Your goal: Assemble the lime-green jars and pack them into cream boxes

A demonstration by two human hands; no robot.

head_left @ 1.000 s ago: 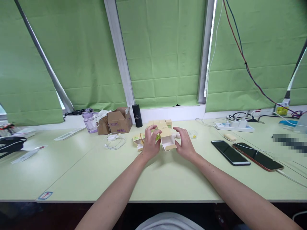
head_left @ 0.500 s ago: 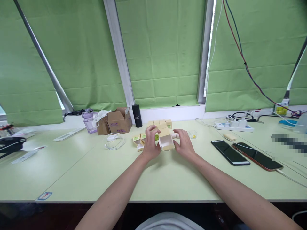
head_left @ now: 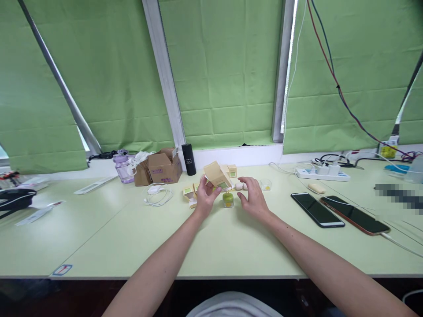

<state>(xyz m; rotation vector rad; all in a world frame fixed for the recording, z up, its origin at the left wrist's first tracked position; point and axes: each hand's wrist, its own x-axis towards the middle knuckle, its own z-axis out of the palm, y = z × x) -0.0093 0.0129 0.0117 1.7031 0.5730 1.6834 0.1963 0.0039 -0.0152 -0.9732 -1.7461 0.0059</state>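
Note:
My left hand (head_left: 205,197) grips a small beige carton (head_left: 216,175) and holds it tilted above the table, its open end pointing down to the right. Just below that opening a small green jar (head_left: 228,199) stands on the pale green table (head_left: 211,246). My right hand (head_left: 253,197) hovers beside the jar with fingers spread, holding nothing. More small beige cartons (head_left: 191,192) lie behind my left hand, and others (head_left: 232,170) stand further back.
A brown cardboard box (head_left: 164,167), a black cylinder (head_left: 189,160), a purple bottle (head_left: 122,167) and a white cable (head_left: 158,196) sit at the back left. Two phones (head_left: 317,210) (head_left: 354,215) and a power strip (head_left: 323,175) lie to the right.
My left hand has lifted and tipped the carton upward. The green jar now stands uncovered on the table below it. My right hand has stayed close by.

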